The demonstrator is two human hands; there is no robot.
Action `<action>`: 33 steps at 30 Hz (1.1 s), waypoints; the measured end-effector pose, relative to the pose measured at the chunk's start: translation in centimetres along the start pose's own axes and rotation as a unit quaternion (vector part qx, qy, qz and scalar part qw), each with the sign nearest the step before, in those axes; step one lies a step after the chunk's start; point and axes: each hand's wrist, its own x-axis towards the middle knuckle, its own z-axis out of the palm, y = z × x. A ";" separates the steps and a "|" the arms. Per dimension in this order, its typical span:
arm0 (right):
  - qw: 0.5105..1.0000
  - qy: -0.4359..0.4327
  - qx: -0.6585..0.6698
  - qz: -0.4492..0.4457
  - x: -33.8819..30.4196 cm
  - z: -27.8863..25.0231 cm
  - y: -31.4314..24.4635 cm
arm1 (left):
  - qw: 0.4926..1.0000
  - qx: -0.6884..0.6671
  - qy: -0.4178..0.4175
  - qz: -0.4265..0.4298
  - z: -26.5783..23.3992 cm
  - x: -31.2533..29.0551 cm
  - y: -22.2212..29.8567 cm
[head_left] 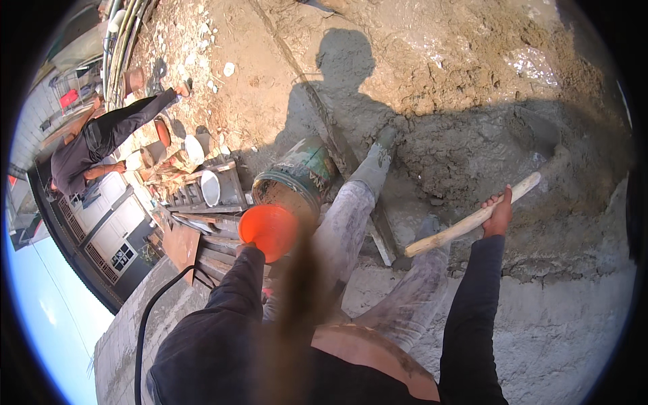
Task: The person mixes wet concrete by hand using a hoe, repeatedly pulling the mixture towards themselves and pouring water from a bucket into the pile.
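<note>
My left hand [247,247] is closed on the edge of a bright orange plastic pail [270,231], in front of a larger mud-smeared green bucket [317,165]. That bucket leans over with its mouth toward me and grey-brown muck inside. Out to the right, my right hand [498,210] wraps round a pale wooden tool handle [466,224]. The handle slants from near my leg up toward wet grey mortar [466,145]. Near its far end a grey, blade-like shape [536,127] lies in the mortar, but their join is hard to make out.
My mud-caked legs [347,219] straddle a long wooden board [324,121]. Planks [219,246], a white bucket [210,188] and rubble lie to the left. Another person [101,138] bends over farther left. A black hose [145,324] curves beside my left arm.
</note>
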 end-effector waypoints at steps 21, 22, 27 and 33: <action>0.868 0.068 -0.034 -0.491 -1.1 8.3 -31.3 | 0.516 0.345 -0.445 0.645 55.6 -57.3 14.8; 0.878 0.070 -0.044 -0.471 2.1 8.9 -31.5 | 0.533 0.359 -0.452 0.619 56.8 -56.0 15.1; 0.935 0.087 -0.131 -0.318 11.9 11.3 -21.1 | 0.686 0.340 -0.495 0.411 54.6 -47.8 12.3; 0.946 0.042 -0.218 -0.238 5.4 13.2 -5.6 | 0.771 0.336 -0.437 0.319 43.0 -37.3 6.9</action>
